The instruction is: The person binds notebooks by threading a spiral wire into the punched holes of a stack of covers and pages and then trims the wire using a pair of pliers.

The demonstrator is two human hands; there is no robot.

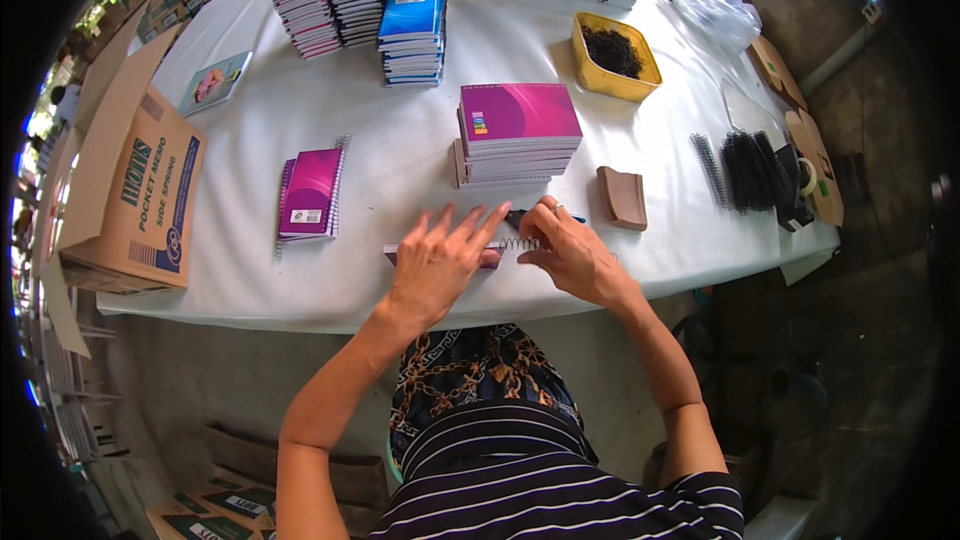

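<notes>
My left hand lies with spread fingers across a small purple notebook, which it mostly covers. Out of the notebook's right end sticks a black spiral wire coil. The thumb and fingers of my right hand close around the coil's free end. Just beyond the fingertips is a dark tool with a blue handle, partly hidden by my right hand; its kind is not plain. A tall stack of purple notebooks rises behind both hands. Right of it rests a brown curved block.
Small purple notebooks with coils lie left, near an open cardboard box. Farther back are blue notebook stacks and a yellow tub of black pieces. Black spiral coils and a plastic bag are at right.
</notes>
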